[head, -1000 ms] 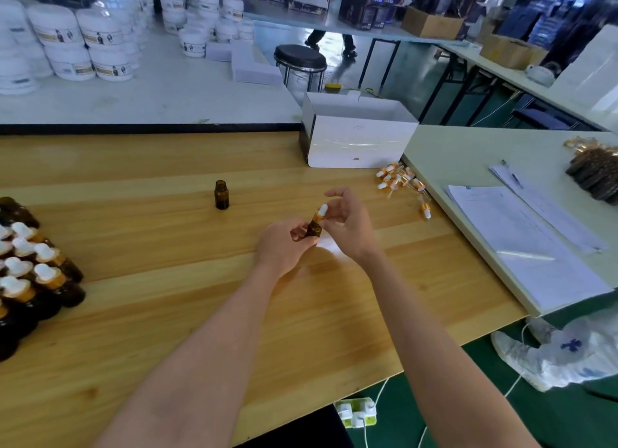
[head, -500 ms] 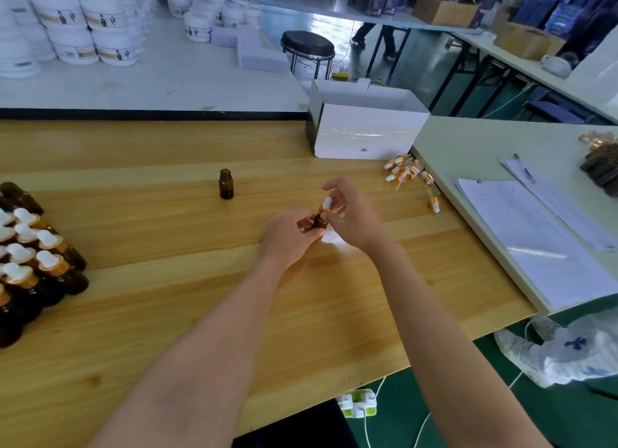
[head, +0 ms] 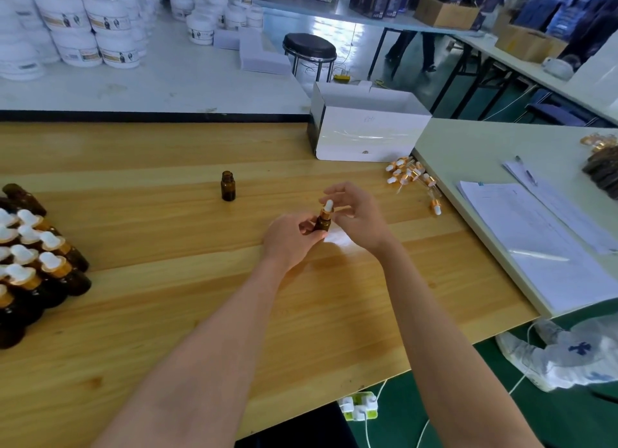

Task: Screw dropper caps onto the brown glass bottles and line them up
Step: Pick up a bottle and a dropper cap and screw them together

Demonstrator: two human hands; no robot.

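I count: capped bottles [head: 40, 257] clustered; bare bottle [head: 228, 186] waiting; left hand [head: 291, 237] grips held bottle [head: 322, 224], dropper cap [head: 327, 207] on; right hand [head: 357, 213] grip: cannot tell.

A single head-worn wide-angle camera looks forward and down, near, from above and behind the grip, where the left hand [head: 291, 238] holds a brown bottle [head: 323, 223] mid-frame; wooden table [head: 167, 314] spreads around it, white tubs [head: 83, 29] far beyond

A packing workshop: stacked white tubs [head: 80, 26], cardboard boxes [head: 448, 11], long worktables [head: 167, 314] and grouped capped bottles [head: 36, 257].
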